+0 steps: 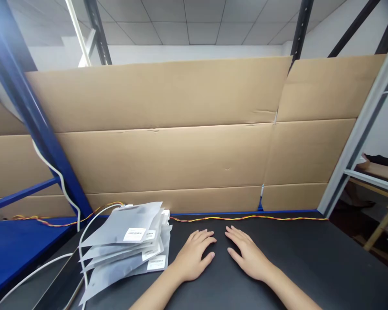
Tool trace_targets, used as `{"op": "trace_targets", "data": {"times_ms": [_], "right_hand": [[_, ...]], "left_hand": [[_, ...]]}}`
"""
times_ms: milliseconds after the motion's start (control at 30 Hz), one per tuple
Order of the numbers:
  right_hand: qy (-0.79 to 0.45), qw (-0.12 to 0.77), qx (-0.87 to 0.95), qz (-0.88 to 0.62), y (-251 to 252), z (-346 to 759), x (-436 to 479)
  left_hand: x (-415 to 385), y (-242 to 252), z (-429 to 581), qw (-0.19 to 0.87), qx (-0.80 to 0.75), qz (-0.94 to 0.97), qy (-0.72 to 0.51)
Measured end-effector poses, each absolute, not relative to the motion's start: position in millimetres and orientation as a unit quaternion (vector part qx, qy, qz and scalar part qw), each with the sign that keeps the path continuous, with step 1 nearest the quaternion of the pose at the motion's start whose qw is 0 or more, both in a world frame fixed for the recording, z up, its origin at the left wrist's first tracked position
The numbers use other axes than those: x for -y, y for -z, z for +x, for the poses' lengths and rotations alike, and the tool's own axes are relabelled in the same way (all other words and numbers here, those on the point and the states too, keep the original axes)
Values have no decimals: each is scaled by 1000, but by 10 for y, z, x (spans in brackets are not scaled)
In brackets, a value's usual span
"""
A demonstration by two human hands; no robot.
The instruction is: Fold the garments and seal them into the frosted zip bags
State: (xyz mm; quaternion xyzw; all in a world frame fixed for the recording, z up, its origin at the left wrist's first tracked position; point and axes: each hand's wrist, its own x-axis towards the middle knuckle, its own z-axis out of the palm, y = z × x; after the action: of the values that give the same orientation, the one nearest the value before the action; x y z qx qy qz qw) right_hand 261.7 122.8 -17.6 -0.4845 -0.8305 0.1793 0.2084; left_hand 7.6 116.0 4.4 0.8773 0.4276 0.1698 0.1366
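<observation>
My left hand (193, 255) lies flat on the black tabletop (297, 254), palm down, with its fingers spread and nothing in them. Its outer edge is close beside a loose stack of frosted grey zip bags (126, 245), each carrying a white barcode label. The stack leans and fans out, with its far end near a white cable. My right hand (248, 254) rests flat to the right of my left hand, also holding nothing, with a small gap between the fingertips of the two hands.
A twisted red-and-yellow wire (245, 218) runs along the table's far edge. Large cardboard sheets (161, 142) stand behind it against a blue steel rack (39, 129). White cables (80, 241) curve down at the left, and a blue shelf (22, 245) lies beyond the table's left edge.
</observation>
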Motion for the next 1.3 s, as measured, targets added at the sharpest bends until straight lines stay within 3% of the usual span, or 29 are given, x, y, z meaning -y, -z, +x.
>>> {"op": "trace_targets", "data": {"times_ms": [500, 667, 800, 900, 1033, 1200, 1300], "right_hand": [[-180, 225, 832, -473, 248, 2649, -1260], [-203, 306, 808, -460, 185, 2518, -1205], [-272, 407, 793, -363, -144, 2022, -1065], [-367, 432, 749, -343, -451, 1445, -1038], [-549, 389, 626, -394, -766, 662, -1255], [-623, 311, 582, -421, -914, 54, -1569], [-645, 310, 569, -406, -905, -61, -1590]], "left_hand": [[-1165, -22, 81, 141, -425, 876, -177], [-1150, -48, 101, 128, -422, 875, -198], [-1126, -42, 112, 131, -410, 875, -222], [-1115, 15, 101, 152, -418, 869, -216], [-1108, 48, 70, 175, -417, 871, -190], [-1062, -68, 18, 197, -377, 883, -197], [-1045, -85, -11, 247, -367, 860, -256]]}}
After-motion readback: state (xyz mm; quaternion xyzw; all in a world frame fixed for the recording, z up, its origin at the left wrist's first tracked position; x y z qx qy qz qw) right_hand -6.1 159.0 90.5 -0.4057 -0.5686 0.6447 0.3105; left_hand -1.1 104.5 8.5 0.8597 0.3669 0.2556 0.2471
